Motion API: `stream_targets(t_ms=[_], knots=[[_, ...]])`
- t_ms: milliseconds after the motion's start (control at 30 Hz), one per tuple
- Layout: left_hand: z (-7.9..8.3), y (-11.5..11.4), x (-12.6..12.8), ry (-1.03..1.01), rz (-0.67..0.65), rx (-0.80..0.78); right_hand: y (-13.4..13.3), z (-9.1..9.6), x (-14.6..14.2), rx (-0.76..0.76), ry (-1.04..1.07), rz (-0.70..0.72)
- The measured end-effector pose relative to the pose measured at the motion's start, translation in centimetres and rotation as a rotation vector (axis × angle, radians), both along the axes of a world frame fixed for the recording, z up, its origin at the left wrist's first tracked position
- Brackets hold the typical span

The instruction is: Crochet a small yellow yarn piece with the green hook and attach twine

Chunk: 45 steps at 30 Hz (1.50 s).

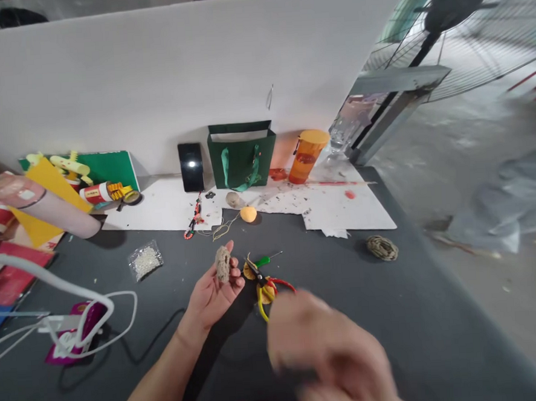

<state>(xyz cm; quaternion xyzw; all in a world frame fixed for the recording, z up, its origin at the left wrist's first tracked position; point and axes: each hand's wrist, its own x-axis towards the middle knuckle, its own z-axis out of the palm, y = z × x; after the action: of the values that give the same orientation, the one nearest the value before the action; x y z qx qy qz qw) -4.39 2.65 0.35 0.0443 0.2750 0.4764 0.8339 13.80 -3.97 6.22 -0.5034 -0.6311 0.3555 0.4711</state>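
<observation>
My left hand (213, 297) is palm up over the grey table, its fingers curled around a small beige crocheted piece (223, 265). Close to the camera, my right hand (327, 348) is smeared by motion. Its fingers look curled, but I cannot make out whether they hold anything; a dark blur shows below it. Between the hands lie scissors (260, 278) with red and yellow handles, partly covered by my right hand. Beside them are a green-handled tool (263, 260) with a thin metal shaft and round tan pieces (249, 270).
A bag of white beads (145, 260) lies left, near white cables (96, 289). Behind stand a phone (191, 167), a green gift bag (242, 156) and an orange canister (308, 155). A yellow ball (248, 214) and a cord bundle (382, 248) rest on the table.
</observation>
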Motion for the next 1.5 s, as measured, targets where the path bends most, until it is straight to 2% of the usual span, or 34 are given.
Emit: stream_targets(t_ms=[67, 133, 267, 367, 567, 967, 1167, 1267, 1367, 1500], knots=[[-0.3, -0.2, 0.1, 0.063, -0.018, 0.015, 1.4, -0.4, -1.1, 0.075, -0.031, 0.054], [-0.9, -0.3, 0.3, 0.117, -0.055, 0.027, 2.9, -1.8, -2.0, 0.127, -0.087, 0.024], [-1.8, -0.6, 0.8, 0.143, -0.130, 0.038, 4.6, -5.0, -2.7, 0.102, -0.154, 0.090], [-2.1, -0.8, 1.2, 0.139, -0.136, 0.083, 4.7, -6.0, -2.5, 0.085, -0.152, 0.135], [-2.0, -0.9, 1.3, 0.151, -0.147, 0.076, 4.9, -6.1, -2.0, -0.008, -0.055, 0.172], [-1.2, -1.3, 1.7, 0.287, -0.151, 0.092, 4.9, -6.0, -2.0, 0.015, -0.066, 0.140], [-1.4, -1.4, 1.7, 0.465, 0.038, 0.192, 5.1, -5.7, -1.9, 0.047, -0.167, 0.141], [-1.1, -1.4, 1.7, 0.529, 0.085, 0.215, 5.2, -5.8, -1.9, 0.062, -0.257, 0.100], [-0.7, -1.4, 1.8, 0.509, 0.072, 0.215, 5.2, -6.1, -2.0, 0.076, -0.376, 0.040], [-0.4, -1.4, 1.9, 0.488, -0.014, 0.258, 5.2, -6.6, -2.2, 0.084, -0.474, -0.004]])
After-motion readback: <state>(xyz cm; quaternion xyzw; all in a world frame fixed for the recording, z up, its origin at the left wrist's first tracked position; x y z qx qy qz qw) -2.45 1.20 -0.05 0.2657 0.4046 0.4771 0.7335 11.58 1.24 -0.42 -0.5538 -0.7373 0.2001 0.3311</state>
